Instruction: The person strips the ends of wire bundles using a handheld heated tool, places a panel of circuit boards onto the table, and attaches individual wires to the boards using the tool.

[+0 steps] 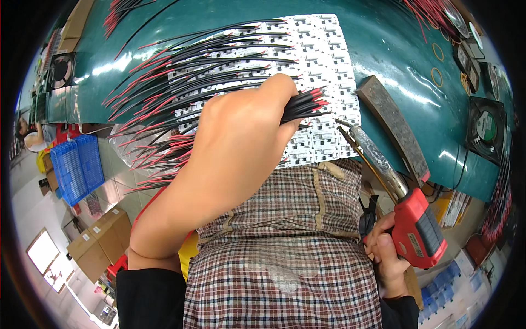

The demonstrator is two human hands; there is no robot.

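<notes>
Black-red wires (150, 82): rows across white board (324, 60), tails leftward.
Left hand (241, 131): grip closed round wire bundle (302, 107); nearer hand to board.
Bundle: above board, axis sideways, red ends right.
Right hand (390, 260): grip holding soldering gun (404, 194).
Gun tip: just right of bundle ends, slightly bodyward.

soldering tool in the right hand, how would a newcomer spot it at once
On the green table, find the white sheet of boards. To the sheet's lower right, the right hand grips the soldering tool, angled up toward the sheet. Unlike the plain dark bar beside it, it has a red-and-black handle.
</notes>
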